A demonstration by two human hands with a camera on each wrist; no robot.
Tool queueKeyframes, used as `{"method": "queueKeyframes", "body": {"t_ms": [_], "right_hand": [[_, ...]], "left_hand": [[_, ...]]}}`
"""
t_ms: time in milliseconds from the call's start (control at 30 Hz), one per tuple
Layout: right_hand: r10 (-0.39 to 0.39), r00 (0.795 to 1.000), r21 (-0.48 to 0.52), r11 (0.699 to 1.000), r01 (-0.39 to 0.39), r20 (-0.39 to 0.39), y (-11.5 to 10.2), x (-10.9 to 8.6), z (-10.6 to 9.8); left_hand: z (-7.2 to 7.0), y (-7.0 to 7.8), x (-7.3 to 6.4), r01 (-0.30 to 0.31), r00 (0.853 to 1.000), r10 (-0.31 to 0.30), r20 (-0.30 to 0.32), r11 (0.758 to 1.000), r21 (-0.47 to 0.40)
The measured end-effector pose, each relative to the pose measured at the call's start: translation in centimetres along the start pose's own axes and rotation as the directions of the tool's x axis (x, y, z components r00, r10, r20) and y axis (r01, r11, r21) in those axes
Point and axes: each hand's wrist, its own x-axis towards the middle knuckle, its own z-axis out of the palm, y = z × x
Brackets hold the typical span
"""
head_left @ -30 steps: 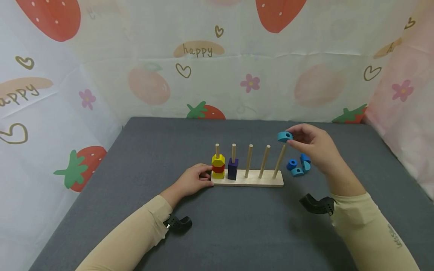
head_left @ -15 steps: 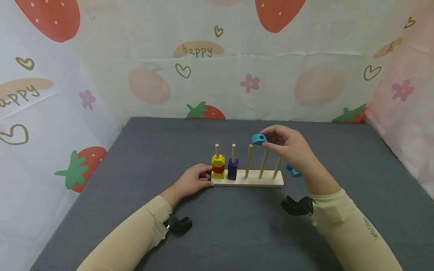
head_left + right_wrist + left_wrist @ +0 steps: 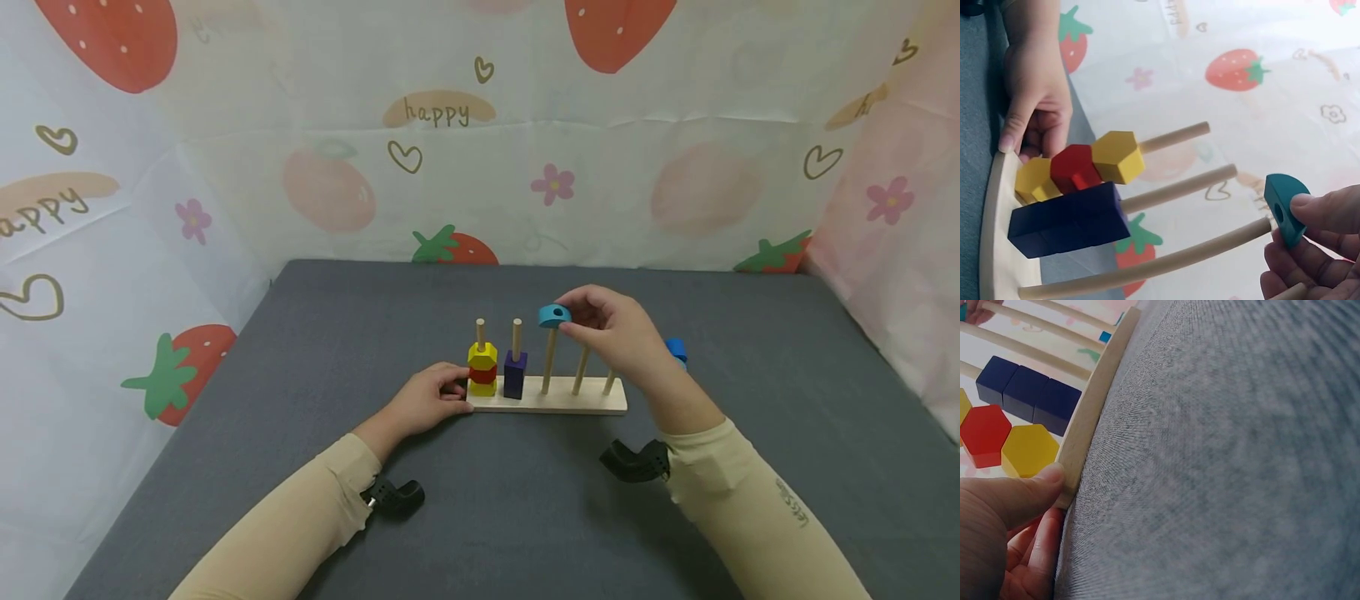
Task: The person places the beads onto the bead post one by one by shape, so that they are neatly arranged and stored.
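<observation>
My left hand (image 3: 429, 396) grips the left end of the wooden peg stand (image 3: 555, 403), thumb on the near edge in the left wrist view. My right hand (image 3: 626, 337) pinches a light blue half-round block (image 3: 549, 319) with a hole through it, right at the tip of the middle peg (image 3: 548, 362). In the right wrist view, the block (image 3: 1289, 189) stands beside that peg's end, its hole near the tip. Yellow, red and yellow hexagon blocks (image 3: 985, 436) sit on the leftmost peg. Three dark purple cubes (image 3: 1027, 394) fill part of the second peg.
Blue blocks (image 3: 676, 347) lie on the grey cloth right of the stand, partly hidden by the right arm. The two rightmost pegs (image 3: 581, 371) carry no blocks. A printed fabric backdrop (image 3: 517, 133) hangs behind the table.
My right hand has carried the light blue half-round block leftward from above the rightmost peg to the middle peg, then slightly down. The left hand and stand have stayed put.
</observation>
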Motion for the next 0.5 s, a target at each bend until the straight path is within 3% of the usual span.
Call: {"method": "queueKeyframes", "body": {"t_ms": [500], "right_hand": [[0.06, 0.998, -0.025, 0.998, -0.06, -0.026, 0.9, -0.2, 1.1]], "left_hand": [[0.0, 0.1, -0.1, 0.003, 1.0, -0.003, -0.001, 1.0, -0.01]]}}
